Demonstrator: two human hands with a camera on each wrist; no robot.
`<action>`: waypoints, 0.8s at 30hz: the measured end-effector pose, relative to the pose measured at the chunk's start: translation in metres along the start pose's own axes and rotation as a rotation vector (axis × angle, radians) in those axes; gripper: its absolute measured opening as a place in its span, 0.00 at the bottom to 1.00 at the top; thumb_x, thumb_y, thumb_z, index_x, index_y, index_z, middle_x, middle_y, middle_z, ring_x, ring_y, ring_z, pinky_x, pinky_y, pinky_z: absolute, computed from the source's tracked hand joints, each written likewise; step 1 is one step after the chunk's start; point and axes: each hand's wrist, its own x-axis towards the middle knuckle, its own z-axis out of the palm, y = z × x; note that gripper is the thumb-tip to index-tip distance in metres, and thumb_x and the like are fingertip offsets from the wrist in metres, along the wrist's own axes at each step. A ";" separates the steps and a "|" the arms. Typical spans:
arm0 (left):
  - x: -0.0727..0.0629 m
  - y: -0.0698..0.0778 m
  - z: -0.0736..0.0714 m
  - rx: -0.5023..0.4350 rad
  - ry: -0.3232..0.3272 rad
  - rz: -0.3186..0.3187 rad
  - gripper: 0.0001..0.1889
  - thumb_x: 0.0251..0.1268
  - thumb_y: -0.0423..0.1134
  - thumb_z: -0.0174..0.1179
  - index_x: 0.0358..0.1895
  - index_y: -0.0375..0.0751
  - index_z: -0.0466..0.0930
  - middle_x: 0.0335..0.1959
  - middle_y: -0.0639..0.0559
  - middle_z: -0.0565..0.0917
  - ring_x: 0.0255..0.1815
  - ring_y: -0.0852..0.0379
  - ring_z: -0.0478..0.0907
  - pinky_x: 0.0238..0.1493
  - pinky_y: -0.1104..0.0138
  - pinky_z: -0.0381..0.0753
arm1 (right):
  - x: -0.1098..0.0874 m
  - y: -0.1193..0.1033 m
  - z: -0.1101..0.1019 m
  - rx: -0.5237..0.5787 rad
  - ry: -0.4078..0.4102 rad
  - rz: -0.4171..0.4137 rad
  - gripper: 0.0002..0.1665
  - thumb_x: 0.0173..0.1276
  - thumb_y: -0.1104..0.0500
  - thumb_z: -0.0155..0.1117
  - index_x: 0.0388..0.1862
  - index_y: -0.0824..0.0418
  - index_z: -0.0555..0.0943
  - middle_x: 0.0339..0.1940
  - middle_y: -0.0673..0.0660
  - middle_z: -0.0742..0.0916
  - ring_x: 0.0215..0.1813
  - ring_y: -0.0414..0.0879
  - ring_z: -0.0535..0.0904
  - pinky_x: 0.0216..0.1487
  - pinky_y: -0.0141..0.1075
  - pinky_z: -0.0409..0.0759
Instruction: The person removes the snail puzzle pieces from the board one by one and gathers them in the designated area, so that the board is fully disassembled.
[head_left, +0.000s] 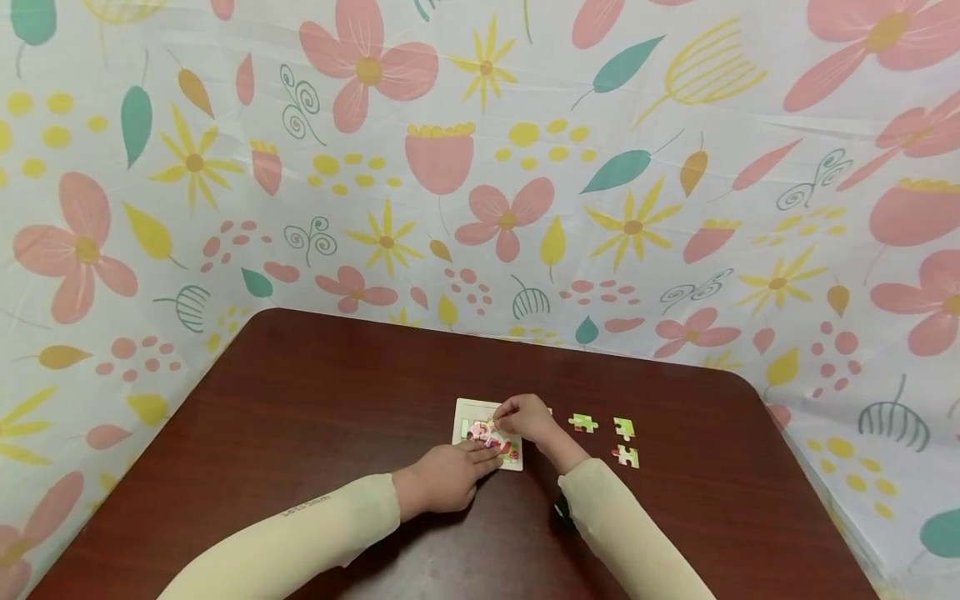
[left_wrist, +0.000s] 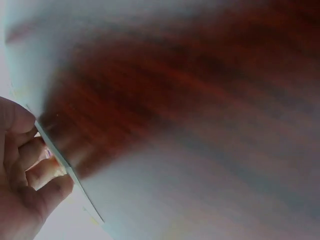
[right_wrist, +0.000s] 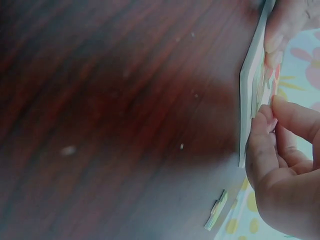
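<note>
While the patterned cloth [head_left: 495, 167] hangs beyond the puzzle board [head_left: 463, 410] and the dark wooden table [head_left: 360, 375] lies beneath it, the left sleeve [head_left: 300, 533] reaches toward the board from its near left side; dark lettering [head_left: 306, 505] runs along that sleeve, too small to read; the left hand [head_left: 447, 477] lies palm down at the board's near left edge, its fingers stretched across the lower part of the picture, the left wrist view showing its thumb against the board's rim; the board lies flat under those fingers, its pale border framing a pink, red and green picture; the right hand [head_left: 531, 419] comes over the board's right side with wrist bent and fingers curled, thumb and fingertips drawn together at the picture, though I cannot tell whether they pinch a piece; the right sleeve [head_left: 630, 525] slants away from the board toward the near right; to the right of the board, well clear of its rim, lie three loose pieces, a green piece [head_left: 582, 422] nearest, then an upper corner piece [head_left: 624, 428] and, closer to the person, a lower piece [head_left: 628, 456] with a red patch.
</note>
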 end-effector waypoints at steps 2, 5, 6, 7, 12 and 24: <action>0.001 0.001 -0.001 0.008 -0.014 -0.012 0.26 0.73 0.40 0.51 0.73 0.54 0.74 0.74 0.61 0.75 0.75 0.61 0.72 0.69 0.69 0.76 | 0.000 0.000 0.000 -0.018 0.005 0.002 0.03 0.66 0.68 0.69 0.36 0.67 0.88 0.38 0.60 0.88 0.33 0.43 0.80 0.35 0.33 0.78; 0.002 0.001 -0.001 0.020 -0.044 -0.042 0.27 0.73 0.42 0.53 0.74 0.60 0.72 0.75 0.66 0.73 0.75 0.63 0.70 0.69 0.64 0.76 | -0.001 0.000 0.000 -0.044 0.001 -0.003 0.03 0.66 0.68 0.68 0.36 0.67 0.88 0.37 0.60 0.89 0.33 0.43 0.80 0.34 0.33 0.78; 0.001 0.001 -0.002 0.027 -0.053 -0.047 0.27 0.73 0.42 0.53 0.75 0.61 0.71 0.75 0.67 0.73 0.75 0.63 0.70 0.69 0.62 0.76 | -0.001 -0.001 0.000 -0.049 0.000 -0.004 0.03 0.66 0.68 0.68 0.36 0.67 0.88 0.38 0.60 0.89 0.33 0.44 0.81 0.34 0.33 0.78; 0.004 -0.002 0.007 0.039 -0.043 -0.045 0.28 0.73 0.43 0.53 0.75 0.63 0.70 0.75 0.68 0.72 0.75 0.63 0.69 0.69 0.60 0.75 | -0.002 -0.002 -0.001 -0.054 -0.001 -0.006 0.04 0.66 0.69 0.67 0.36 0.67 0.88 0.38 0.61 0.89 0.33 0.44 0.81 0.34 0.33 0.78; 0.001 -0.005 0.008 0.060 -0.026 -0.032 0.28 0.73 0.42 0.54 0.75 0.63 0.70 0.75 0.67 0.72 0.74 0.62 0.70 0.69 0.59 0.75 | -0.002 -0.003 -0.003 -0.080 -0.006 -0.018 0.05 0.66 0.69 0.66 0.36 0.66 0.88 0.39 0.61 0.89 0.34 0.45 0.80 0.34 0.32 0.77; -0.013 -0.022 0.003 -0.010 0.076 -0.048 0.21 0.73 0.40 0.56 0.65 0.58 0.82 0.70 0.52 0.80 0.70 0.52 0.78 0.66 0.58 0.80 | -0.002 -0.004 -0.003 -0.089 -0.009 -0.013 0.04 0.67 0.68 0.67 0.36 0.67 0.88 0.38 0.61 0.88 0.33 0.44 0.79 0.33 0.31 0.75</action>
